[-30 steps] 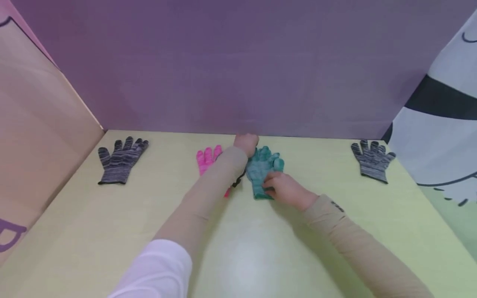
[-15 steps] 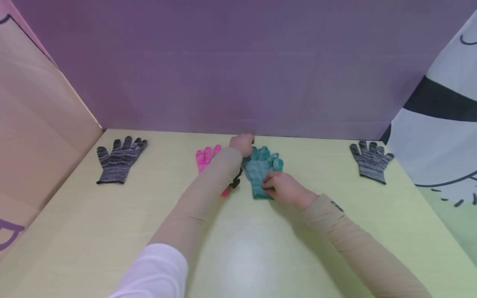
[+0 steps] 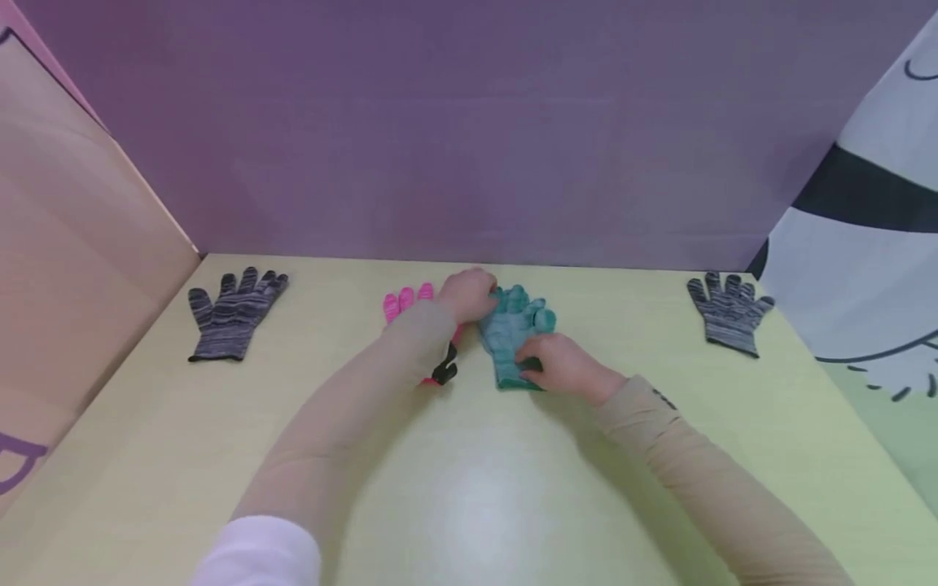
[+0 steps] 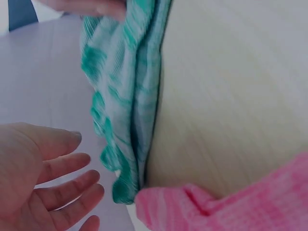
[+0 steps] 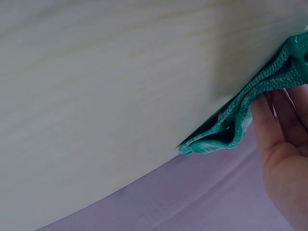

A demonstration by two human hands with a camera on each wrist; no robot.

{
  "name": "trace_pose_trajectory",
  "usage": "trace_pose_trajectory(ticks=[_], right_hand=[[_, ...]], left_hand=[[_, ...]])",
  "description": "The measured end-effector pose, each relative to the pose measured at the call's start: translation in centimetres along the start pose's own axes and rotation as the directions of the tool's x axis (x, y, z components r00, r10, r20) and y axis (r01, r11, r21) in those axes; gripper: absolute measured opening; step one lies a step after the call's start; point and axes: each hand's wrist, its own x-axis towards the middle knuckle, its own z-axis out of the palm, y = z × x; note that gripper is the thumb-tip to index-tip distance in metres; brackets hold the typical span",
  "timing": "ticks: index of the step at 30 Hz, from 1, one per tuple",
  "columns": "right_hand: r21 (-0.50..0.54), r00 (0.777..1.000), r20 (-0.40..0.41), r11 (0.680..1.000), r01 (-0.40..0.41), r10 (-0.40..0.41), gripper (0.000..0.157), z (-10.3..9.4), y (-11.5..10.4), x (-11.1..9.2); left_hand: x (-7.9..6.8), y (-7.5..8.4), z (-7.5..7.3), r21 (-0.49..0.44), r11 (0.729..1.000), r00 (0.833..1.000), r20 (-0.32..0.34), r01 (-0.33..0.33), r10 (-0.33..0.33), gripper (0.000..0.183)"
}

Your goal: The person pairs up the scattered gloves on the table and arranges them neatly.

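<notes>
A teal-green knit glove point(image 3: 513, 330) lies in the middle, palm area up, fingers pointing away. My right hand point(image 3: 564, 366) pinches it near the cuff; in the right wrist view the cuff point(image 5: 231, 125) bulges in folds beside the thumb. Above its fingertips is my left hand point(image 3: 467, 295), holding nothing. Seen in the left wrist view, that hand's fingers point(image 4: 67, 180) are loosely extended and apart from the green glove point(image 4: 120, 96). Just left of it lies a pink glove point(image 3: 406, 301), mostly covered by my left forearm in the head view.
A grey striped glove point(image 3: 236, 316) lies at the table's far left, another grey glove point(image 3: 730, 316) at the far right. Near the pink cuff, a black strap piece point(image 3: 444, 368) shows beside the left sleeve. A purple panel point(image 3: 469, 138) rises behind the table.
My left hand has drawn back and to the left from beyond the green glove's fingertips. The right hand stays at the cuff. The gloves lie where they were.
</notes>
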Motion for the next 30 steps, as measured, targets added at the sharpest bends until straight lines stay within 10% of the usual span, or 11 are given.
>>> trace_pose_trajectory(ticks=[16, 30], right_hand=[[-0.041, 0.997, -0.039, 0.997, 0.069, -0.07, 0.013, 0.4, -0.2, -0.3], [-0.076, 0.996, -0.064, 0.995, 0.059, -0.063, 0.014, 0.8, -0.5, -0.4]], left_hand=[[-6.0, 3.3, 2.0, 0.207, 0.943, 0.956, 0.196, -0.26, 0.22, 0.03], [-6.1, 3.0, 2.4, 0.103, 0.972, 0.929, 0.33, -0.212, 0.168, 0.06]])
